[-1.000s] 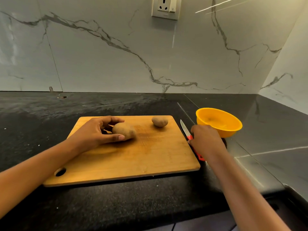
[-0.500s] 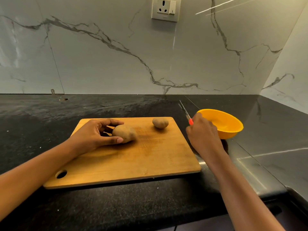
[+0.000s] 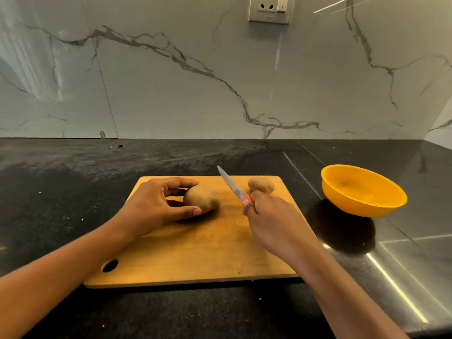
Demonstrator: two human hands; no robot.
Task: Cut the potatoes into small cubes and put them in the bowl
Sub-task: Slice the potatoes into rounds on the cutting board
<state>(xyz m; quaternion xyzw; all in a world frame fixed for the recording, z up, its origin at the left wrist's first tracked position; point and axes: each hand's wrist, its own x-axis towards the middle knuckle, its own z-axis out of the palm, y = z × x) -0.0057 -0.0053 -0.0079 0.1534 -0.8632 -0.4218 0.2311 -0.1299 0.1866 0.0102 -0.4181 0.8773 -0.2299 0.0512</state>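
Observation:
A wooden cutting board [image 3: 195,253] lies on the black counter. My left hand [image 3: 151,206] holds a large whole potato [image 3: 201,198] down on the board, thumb in front and fingers curled behind it. A smaller whole potato [image 3: 261,184] sits near the board's far right corner. My right hand [image 3: 274,223] grips a red-handled knife [image 3: 232,185] over the board, its blade pointing up and away between the two potatoes, above the wood. The orange bowl [image 3: 362,189] stands to the right of the board and looks empty.
The black stone counter [image 3: 61,192] stretches left and behind the board, with small white specks on it. A marble backsplash rises behind, bearing a wall socket [image 3: 270,8]. The counter's front edge runs near the bottom right.
My right hand picked the knife up from the counter beside the bowl and carried it left over the board, near the large potato. My left hand kept holding the potato.

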